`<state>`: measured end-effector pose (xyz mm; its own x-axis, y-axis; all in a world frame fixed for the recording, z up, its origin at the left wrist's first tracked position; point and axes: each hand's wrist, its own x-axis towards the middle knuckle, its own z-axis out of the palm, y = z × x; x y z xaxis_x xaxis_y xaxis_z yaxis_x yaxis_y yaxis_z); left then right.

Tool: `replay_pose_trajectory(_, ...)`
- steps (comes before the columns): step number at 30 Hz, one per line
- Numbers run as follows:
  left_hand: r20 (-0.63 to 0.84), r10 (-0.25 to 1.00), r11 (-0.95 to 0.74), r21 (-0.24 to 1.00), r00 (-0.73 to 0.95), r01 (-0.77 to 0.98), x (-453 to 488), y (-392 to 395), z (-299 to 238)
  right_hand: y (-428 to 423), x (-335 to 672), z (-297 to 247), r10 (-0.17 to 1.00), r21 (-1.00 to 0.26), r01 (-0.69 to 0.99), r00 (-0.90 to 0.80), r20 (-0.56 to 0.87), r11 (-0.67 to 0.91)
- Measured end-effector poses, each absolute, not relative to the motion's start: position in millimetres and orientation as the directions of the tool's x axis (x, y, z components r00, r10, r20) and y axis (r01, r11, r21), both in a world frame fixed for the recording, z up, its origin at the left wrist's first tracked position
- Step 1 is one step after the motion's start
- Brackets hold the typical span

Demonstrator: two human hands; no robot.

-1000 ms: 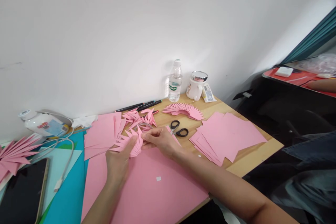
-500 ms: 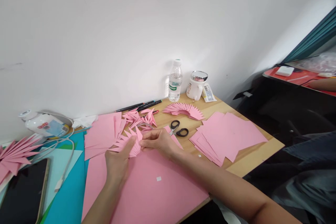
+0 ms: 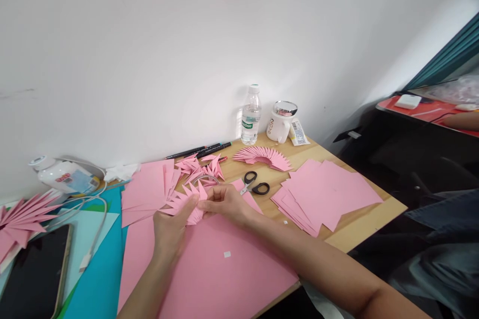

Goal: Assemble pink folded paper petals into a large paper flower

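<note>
A pink folded-paper fan [image 3: 192, 213] with pointed tips is held between my two hands over a large pink sheet [image 3: 239, 279]. My left hand [image 3: 170, 227] grips its near left side, thumb pressed on the pleats. At its right edge my right hand [image 3: 226, 202] pinches with thumb and fingers; the fingertips partly cover the paper. Loose pink folded pieces [image 3: 212, 165] lie just beyond. Right of my right hand rest scissors [image 3: 253, 184] with black handles, blades partly over pink paper. Farther back sits a curved pink pleated strip [image 3: 262, 156].
Pink paper sheets [image 3: 329, 192] are piled at the right. Along the wall stand a water bottle [image 3: 250, 117] and a white mug [image 3: 279, 124], with markers [image 3: 202, 150] to their left. A phone [image 3: 37, 269], a cable [image 3: 101, 229] and a white bottle [image 3: 65, 177] lie at left.
My right fingers have closed in nearer to my left thumb on the fan's right edge. The view has shifted very slightly; the other things stay put.
</note>
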<state>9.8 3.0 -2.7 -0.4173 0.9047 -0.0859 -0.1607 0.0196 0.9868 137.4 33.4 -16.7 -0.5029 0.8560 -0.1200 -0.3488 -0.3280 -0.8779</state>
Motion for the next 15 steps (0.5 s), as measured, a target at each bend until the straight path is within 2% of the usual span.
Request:
replay_pose_trajectory(8, -0.189, 0.936, 0.115, 0.962, -0.297, -0.249, 5.0, 5.2, -7.7, 37.9, 137.9, -15.5, 0.884, -0.885, -0.339, -0.442, -0.15, -0.319)
replay_pose_trajectory(12, -0.239, 0.942, 0.199, 0.963, -0.235, -0.181, 4.0, 3.5, -5.3, 41.4, 139.7, -17.4, 0.894, -0.896, -0.334, -0.429, -0.132, -0.292)
replay_pose_trajectory(15, -0.22, 0.938, 0.196, 0.974, -0.268, -0.112, 4.3, 2.2, -4.1, 41.0, 140.2, -17.6, 0.903, -0.904, -0.339, -0.416, -0.105, -0.261)
